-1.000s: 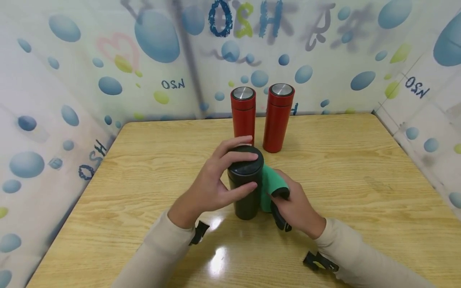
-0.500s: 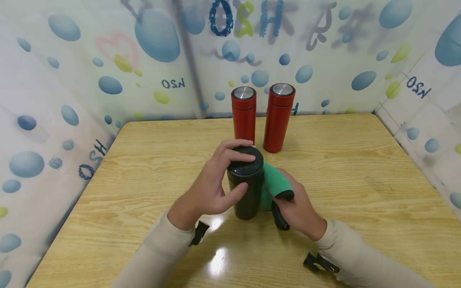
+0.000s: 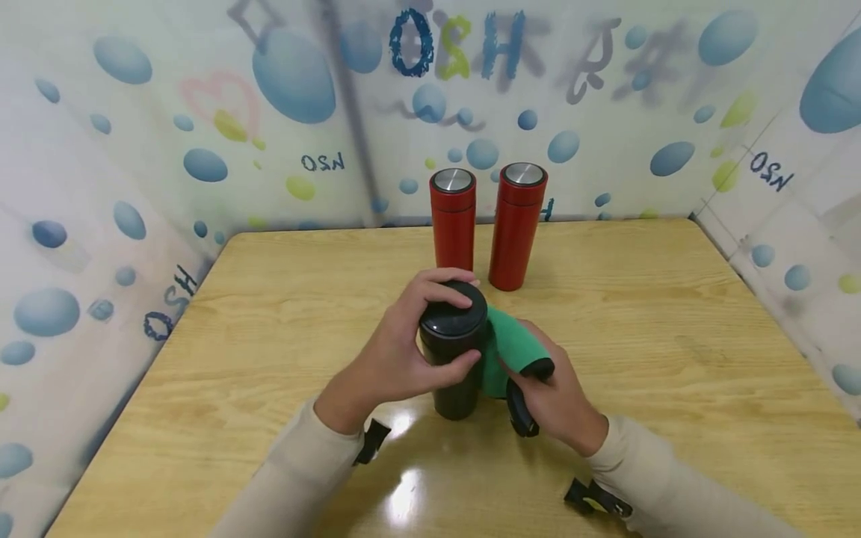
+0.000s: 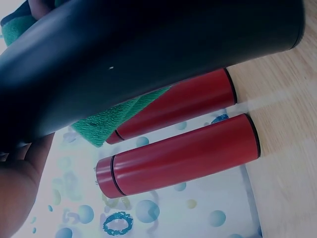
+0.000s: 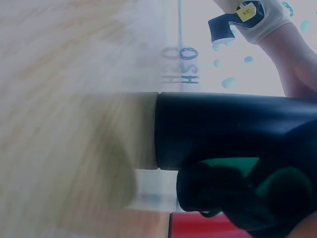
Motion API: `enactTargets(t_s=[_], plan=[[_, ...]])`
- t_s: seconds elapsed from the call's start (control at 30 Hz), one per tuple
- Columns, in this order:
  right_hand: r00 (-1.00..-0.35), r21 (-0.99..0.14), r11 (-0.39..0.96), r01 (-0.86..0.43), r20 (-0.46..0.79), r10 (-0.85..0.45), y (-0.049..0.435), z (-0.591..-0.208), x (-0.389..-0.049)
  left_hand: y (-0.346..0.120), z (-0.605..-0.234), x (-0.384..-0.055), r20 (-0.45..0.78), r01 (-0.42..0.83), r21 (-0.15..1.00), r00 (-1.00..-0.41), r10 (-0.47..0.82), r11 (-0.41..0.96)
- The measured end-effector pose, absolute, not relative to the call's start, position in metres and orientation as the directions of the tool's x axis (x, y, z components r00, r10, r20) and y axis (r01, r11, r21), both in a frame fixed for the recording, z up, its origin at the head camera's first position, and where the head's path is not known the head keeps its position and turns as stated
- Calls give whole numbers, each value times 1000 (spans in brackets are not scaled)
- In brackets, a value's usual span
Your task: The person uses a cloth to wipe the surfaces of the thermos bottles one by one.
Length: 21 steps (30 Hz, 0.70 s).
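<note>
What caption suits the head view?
Left fingers grip a black flask, right fingers a green cloth; two red flasks behind.

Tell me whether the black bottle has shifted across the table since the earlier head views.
No, not visibly: judged against the table and its back edge, the black bottle keeps its spot; the whole picture merely shifted slightly.
</note>
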State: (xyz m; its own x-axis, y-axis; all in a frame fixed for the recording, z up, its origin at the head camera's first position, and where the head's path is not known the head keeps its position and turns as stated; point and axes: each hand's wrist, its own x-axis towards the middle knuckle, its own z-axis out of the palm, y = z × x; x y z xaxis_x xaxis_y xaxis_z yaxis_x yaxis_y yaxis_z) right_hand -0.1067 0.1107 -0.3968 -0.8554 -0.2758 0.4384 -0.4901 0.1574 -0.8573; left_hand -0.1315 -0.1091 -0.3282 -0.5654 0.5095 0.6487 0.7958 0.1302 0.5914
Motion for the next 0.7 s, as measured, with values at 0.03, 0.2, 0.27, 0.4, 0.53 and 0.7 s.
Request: enactTargets(t_s=[0.03, 0.2, 0.27, 0.4, 0.53, 0.7], plan=[[-860, -864, 160, -477, 422, -286, 111, -397, -107, -109, -328, -132, 648, 793, 596, -567, 508, 125], [-876, -876, 217, -431, 348, -335, 111, -399, -109, -108, -327, -133, 645, 786, 607, -573, 506, 116], [-872, -874, 200, -443, 368, -321, 112, -399, -109, -108, -327, -134, 647, 787, 607, -570, 506, 111], [-860, -871, 136, -472, 420, -291, 113, -399, -110, -107, -327, -135, 645, 783, 612, -574, 505, 109], [-868, -894, 112, -434, 381, -320, 112, -399, -110, -107, -332, -130, 584, 712, 691, -651, 485, 124], [-910, -924, 134, -359, 314, -272, 113, -400, -110, -98, -350, -122, 446, 568, 807, -767, 461, 164]])
